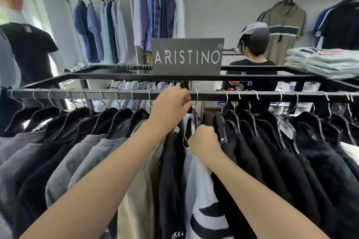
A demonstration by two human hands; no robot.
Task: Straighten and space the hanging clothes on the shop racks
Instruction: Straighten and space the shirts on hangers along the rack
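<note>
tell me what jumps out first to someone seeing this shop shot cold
Two bare arms reach up the middle: the left hand pinches a hanger hook at the black rail, and the right hand grips a garment just below it. Right behind them, a grey ARISTINO sign stands on the rack's top frame. Dark and grey tops crowd the rail on both sides, with blue shirts hanging on the back wall.

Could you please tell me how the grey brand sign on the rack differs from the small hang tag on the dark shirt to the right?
The grey rectangular brand sign is large and stands upright on the black metal rack; the small pale hang tag dangles tilted among the hangers. Both read ARISTINO.
</note>
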